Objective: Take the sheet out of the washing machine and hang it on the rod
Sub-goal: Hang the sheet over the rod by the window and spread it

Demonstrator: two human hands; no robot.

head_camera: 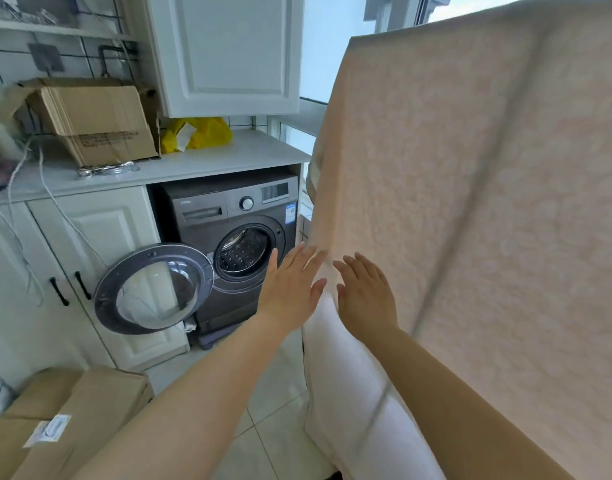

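A pale peach patterned sheet (470,188) hangs draped on the right, filling most of that side; the rod under its top fold is hidden. Its white underside (353,403) shows at the lower left edge. My left hand (290,285) is stretched out flat with straight fingers, right at the sheet's left edge. My right hand (365,292) lies flat with straight fingers against the sheet's front. The dark grey washing machine (235,216) stands under the counter, its round door (152,289) swung open to the left and the drum (244,252) showing no laundry.
White cabinets (100,237) and a counter (193,161) carry a cardboard box (96,123) and a yellow bag (200,133). More cardboard boxes (65,417) sit on the tiled floor at lower left. A window (328,46) is behind the sheet.
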